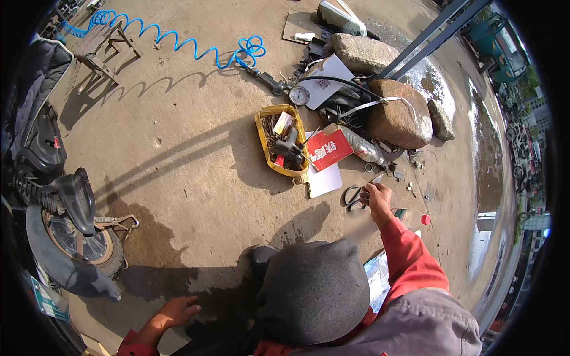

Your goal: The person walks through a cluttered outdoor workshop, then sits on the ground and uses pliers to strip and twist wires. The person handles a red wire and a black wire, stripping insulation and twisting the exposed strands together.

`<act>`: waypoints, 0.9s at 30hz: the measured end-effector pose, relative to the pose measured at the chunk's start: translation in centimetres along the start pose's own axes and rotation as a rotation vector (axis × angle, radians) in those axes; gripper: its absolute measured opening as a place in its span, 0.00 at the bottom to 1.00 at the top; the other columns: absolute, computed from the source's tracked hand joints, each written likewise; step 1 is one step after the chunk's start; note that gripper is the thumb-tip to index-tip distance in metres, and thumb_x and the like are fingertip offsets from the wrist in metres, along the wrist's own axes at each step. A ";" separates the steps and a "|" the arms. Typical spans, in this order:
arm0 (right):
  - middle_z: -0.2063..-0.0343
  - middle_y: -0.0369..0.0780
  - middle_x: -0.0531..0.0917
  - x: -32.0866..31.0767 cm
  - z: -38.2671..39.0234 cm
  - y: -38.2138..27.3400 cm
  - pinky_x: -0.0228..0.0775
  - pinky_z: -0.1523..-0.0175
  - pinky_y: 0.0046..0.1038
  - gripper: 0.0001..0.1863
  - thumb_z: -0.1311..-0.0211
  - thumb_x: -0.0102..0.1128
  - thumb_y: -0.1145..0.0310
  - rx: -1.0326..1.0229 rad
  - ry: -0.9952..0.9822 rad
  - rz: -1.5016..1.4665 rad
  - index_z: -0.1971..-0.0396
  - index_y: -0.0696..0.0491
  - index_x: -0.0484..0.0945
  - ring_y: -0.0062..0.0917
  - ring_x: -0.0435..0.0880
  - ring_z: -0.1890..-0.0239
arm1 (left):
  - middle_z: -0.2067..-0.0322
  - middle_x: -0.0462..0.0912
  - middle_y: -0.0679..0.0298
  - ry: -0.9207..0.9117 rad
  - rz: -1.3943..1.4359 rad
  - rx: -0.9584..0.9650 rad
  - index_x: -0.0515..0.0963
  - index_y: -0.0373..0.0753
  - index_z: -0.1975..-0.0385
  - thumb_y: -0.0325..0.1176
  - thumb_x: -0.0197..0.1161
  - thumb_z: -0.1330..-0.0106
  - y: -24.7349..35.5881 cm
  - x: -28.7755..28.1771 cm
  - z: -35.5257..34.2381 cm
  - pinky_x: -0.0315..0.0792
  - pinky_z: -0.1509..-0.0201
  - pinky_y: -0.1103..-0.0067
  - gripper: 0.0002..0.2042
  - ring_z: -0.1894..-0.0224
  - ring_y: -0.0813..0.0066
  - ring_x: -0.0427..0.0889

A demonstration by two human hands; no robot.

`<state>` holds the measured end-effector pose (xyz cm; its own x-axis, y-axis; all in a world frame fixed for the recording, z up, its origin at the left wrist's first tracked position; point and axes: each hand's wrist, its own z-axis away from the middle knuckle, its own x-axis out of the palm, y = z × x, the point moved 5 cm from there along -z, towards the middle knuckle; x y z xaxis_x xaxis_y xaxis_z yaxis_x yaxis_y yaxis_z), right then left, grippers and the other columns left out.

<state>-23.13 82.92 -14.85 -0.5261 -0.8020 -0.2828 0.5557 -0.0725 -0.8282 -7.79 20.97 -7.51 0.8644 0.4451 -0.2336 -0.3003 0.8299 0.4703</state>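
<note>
My right hand (pixel 375 200), reaching out from a red sleeve, is closed over the middle of a pair of black-handled scissors (pixel 350 196). The handle loops show left of my fingers, and a blade tip shows beyond them. Close by my right forearm is a clear bottle (pixel 408 217) with a red cap. At the lower left my left hand (pixel 178 312) hangs over the wet ground, fingers apart, holding nothing. A rounded dark grey cloth shape (pixel 314 291) hides the ground between my arms.
A yellow tub (pixel 265 142) holds small metal parts and a dark tool, beside a red card (pixel 328 149). Beyond are a pressure gauge (pixel 298 95), a coiled blue hose (pixel 189 44) and stones (pixel 399 114). A wheel (pixel 80 237) with vehicle parts stands left.
</note>
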 end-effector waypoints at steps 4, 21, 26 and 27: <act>0.65 0.44 0.81 3.8 -4.2 -10.1 0.78 0.67 0.24 0.13 0.35 0.51 0.71 -0.118 -0.220 -0.375 0.56 0.63 0.73 0.30 0.84 0.67 | 0.48 0.76 0.46 0.005 -0.026 -0.012 0.72 0.32 0.44 0.52 0.56 0.34 -1.4 0.7 0.0 0.68 0.40 0.69 0.29 0.44 0.51 0.75; 0.62 0.38 0.80 11.9 -24.3 -19.8 0.81 0.58 0.26 0.14 0.34 0.57 0.60 -0.148 -0.270 -0.985 0.61 0.56 0.77 0.26 0.80 0.65 | 0.41 0.70 0.47 -0.101 0.021 -0.006 0.67 0.35 0.39 0.59 0.48 0.32 -6.5 4.2 2.4 0.62 0.35 0.66 0.33 0.38 0.49 0.68; 0.62 0.42 0.81 15.8 -14.4 -27.0 0.80 0.53 0.26 0.16 0.30 0.50 0.62 -0.245 -0.331 -0.787 0.58 0.61 0.76 0.29 0.81 0.61 | 0.40 0.70 0.46 -0.116 0.031 0.082 0.65 0.35 0.38 0.59 0.48 0.32 -5.9 3.2 3.3 0.62 0.35 0.66 0.34 0.38 0.49 0.68; 0.60 0.43 0.80 17.6 -10.2 -29.1 0.80 0.52 0.26 0.16 0.29 0.49 0.62 -0.273 -0.383 -0.728 0.57 0.62 0.75 0.29 0.81 0.60 | 0.40 0.69 0.46 -0.133 0.030 0.104 0.64 0.35 0.37 0.59 0.47 0.32 -5.9 3.0 3.6 0.62 0.35 0.66 0.34 0.38 0.49 0.68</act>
<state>-55.15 76.96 -0.71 -0.4104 -0.7596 0.5046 -0.0347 -0.5400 -0.8410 -1.95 16.23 -7.90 0.9035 0.4152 -0.1067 -0.2893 0.7743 0.5628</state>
